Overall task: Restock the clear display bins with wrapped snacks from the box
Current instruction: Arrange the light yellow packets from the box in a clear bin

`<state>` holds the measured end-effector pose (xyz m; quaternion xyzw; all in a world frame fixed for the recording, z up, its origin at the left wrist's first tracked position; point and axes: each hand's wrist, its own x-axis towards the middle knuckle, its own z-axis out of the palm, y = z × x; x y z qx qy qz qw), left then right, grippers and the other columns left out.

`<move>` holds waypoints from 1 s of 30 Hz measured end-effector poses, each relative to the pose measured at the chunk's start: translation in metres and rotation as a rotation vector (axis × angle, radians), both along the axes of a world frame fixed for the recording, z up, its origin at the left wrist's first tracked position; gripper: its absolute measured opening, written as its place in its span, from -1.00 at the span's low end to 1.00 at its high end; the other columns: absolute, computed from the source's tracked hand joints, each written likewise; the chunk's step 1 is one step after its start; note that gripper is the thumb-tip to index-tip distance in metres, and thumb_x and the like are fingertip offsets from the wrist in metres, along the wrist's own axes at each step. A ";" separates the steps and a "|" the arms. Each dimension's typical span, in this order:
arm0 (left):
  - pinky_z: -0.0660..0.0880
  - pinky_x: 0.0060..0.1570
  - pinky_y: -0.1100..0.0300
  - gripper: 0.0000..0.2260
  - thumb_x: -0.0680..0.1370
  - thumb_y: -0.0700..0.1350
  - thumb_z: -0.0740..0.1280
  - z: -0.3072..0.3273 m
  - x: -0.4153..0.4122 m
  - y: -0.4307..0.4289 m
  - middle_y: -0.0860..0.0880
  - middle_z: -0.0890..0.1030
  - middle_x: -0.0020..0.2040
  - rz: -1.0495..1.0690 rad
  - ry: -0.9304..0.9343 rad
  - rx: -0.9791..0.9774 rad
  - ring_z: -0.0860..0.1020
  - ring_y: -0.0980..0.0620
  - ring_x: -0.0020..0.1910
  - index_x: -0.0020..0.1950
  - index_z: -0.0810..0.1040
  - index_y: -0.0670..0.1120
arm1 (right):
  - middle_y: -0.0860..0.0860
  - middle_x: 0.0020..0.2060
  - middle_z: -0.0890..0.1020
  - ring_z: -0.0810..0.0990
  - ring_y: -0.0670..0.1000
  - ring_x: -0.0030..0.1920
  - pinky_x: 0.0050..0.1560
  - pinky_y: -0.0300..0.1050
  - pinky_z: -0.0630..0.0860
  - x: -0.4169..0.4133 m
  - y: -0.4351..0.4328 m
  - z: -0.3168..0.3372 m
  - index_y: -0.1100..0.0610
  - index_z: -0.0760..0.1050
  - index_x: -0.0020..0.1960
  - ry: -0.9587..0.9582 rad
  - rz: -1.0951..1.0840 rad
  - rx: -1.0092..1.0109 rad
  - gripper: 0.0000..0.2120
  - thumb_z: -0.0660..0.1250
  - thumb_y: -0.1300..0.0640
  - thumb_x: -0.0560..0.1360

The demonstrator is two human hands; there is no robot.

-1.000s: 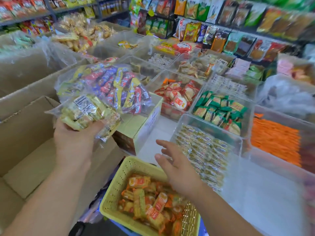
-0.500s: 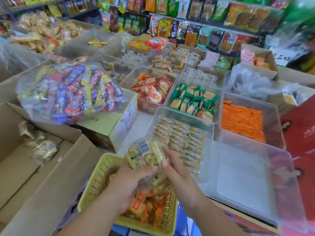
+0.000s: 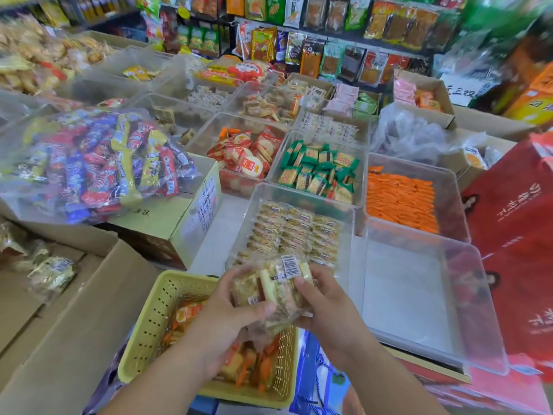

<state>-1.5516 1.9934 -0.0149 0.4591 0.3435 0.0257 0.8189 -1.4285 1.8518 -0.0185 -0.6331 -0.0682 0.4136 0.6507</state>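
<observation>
A clear bag of wrapped yellow snacks [image 3: 276, 287], with a barcode label on top, is held in front of me by both hands. My left hand [image 3: 230, 322] grips its left and underside, thumb across the front. My right hand [image 3: 326, 307] grips its right end. Just beyond stands a clear display bin [image 3: 347, 205] partly filled with the same wrapped snacks. The open cardboard box [image 3: 89, 310] lies at the lower left, with a few more such bags [image 3: 51, 275] inside.
A yellow basket [image 3: 155, 319] of orange snacks sits under my hands. An empty clear bin [image 3: 466, 310] is to the right, a bin of orange packs [image 3: 401, 199] behind it. A big bag of mixed candy bars [image 3: 98, 163] rests on a carton at left.
My left hand carried the snack bag from above the cardboard box to the right, over the yellow basket. My right hand came in and took hold of its right end.
</observation>
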 end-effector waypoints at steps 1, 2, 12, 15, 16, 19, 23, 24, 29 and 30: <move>0.68 -0.12 -0.19 -0.36 0.26 -0.27 0.65 -0.002 -0.001 0.001 -0.14 0.73 0.13 0.006 0.004 -0.007 0.72 -0.29 0.03 0.21 0.59 0.22 | 0.11 0.05 0.71 0.72 0.15 0.01 0.11 0.25 0.63 0.002 -0.002 0.000 0.03 0.53 0.19 0.027 0.004 -0.007 -0.77 0.39 0.01 0.57; 0.68 -0.18 -0.15 -0.37 0.28 -0.29 0.64 -0.005 -0.002 0.002 -0.16 0.72 0.14 0.022 0.007 -0.020 0.72 -0.30 0.02 0.21 0.60 0.21 | 0.13 0.05 0.70 0.71 0.17 0.02 0.15 0.26 0.60 0.004 -0.004 0.000 0.08 0.52 0.21 0.039 0.005 -0.018 -0.73 0.40 0.02 0.56; 0.55 -0.48 0.05 -0.45 0.40 -0.33 0.55 -0.015 0.005 0.010 -0.16 0.74 0.02 0.318 -0.007 0.007 0.67 -0.26 -0.25 0.22 0.54 0.17 | -0.11 0.00 0.69 0.68 -0.06 -0.02 -0.03 -0.26 0.58 0.020 -0.026 0.010 -0.13 0.48 0.02 -0.627 0.013 0.007 -0.81 0.41 0.12 0.53; 0.55 -0.42 0.04 -0.48 0.47 -0.35 0.50 -0.016 0.007 0.012 -0.21 0.70 0.10 0.394 0.008 0.022 0.61 -0.19 -0.35 0.28 0.50 0.12 | -0.16 0.17 0.64 0.59 -0.10 0.14 0.11 -0.26 0.50 0.025 -0.035 0.014 0.02 0.45 0.05 -1.505 0.084 -0.009 -0.90 0.32 0.19 0.60; 0.57 -0.43 0.04 -0.49 0.47 -0.36 0.49 -0.015 0.008 0.012 -0.20 0.70 0.10 0.393 0.003 0.025 0.65 -0.16 -0.31 0.28 0.51 0.10 | -0.10 0.22 0.64 0.58 -0.02 0.21 0.15 -0.14 0.52 0.025 -0.035 0.013 0.07 0.45 0.05 -1.688 0.118 0.007 -0.93 0.30 0.21 0.61; 0.53 -0.53 0.10 -0.52 0.44 -0.36 0.50 -0.009 0.010 0.008 -0.16 0.73 0.04 0.348 -0.035 0.006 0.69 -0.13 -0.27 0.24 0.57 0.07 | -0.01 0.23 0.65 0.59 0.10 0.24 0.13 0.05 0.54 0.019 -0.033 0.015 0.08 0.45 0.02 -1.808 0.115 0.029 -0.93 0.30 0.23 0.62; 0.54 -0.52 0.10 -0.48 0.33 -0.32 0.53 -0.002 0.012 0.005 -0.17 0.74 0.00 0.298 -0.062 -0.001 0.59 -0.13 -0.39 0.21 0.59 0.08 | 0.04 0.21 0.65 0.59 0.19 0.23 0.10 0.09 0.56 0.013 -0.034 0.014 0.08 0.42 0.02 -1.770 0.134 0.017 -0.93 0.26 0.23 0.63; 0.56 -0.49 0.08 -0.49 0.35 -0.34 0.53 -0.002 0.013 0.004 -0.16 0.74 -0.03 0.291 -0.064 0.006 0.57 -0.10 -0.44 0.20 0.59 0.11 | 0.05 0.21 0.65 0.59 0.18 0.23 0.11 0.07 0.56 0.013 -0.034 0.013 0.08 0.41 0.03 -1.737 0.143 0.014 -0.93 0.25 0.23 0.63; 0.65 -0.33 -0.07 -0.48 0.38 -0.32 0.57 -0.009 0.012 0.003 -0.07 0.75 -0.04 0.253 -0.033 0.113 0.64 -0.21 -0.28 0.09 0.61 0.26 | -0.17 0.06 0.61 0.51 0.00 0.14 0.10 -0.05 0.46 0.010 -0.025 0.010 -0.01 0.44 0.27 -1.573 0.122 -0.272 -0.55 0.36 0.14 0.38; 0.64 -0.37 -0.05 -0.48 0.40 -0.33 0.56 -0.012 0.011 0.004 -0.07 0.76 -0.04 0.258 -0.023 0.119 0.67 -0.22 -0.26 0.08 0.60 0.27 | -0.21 -0.05 0.63 0.51 -0.01 0.09 0.02 -0.05 0.44 0.010 -0.022 0.008 -0.06 0.47 0.25 -1.555 0.111 -0.351 -0.52 0.38 0.13 0.34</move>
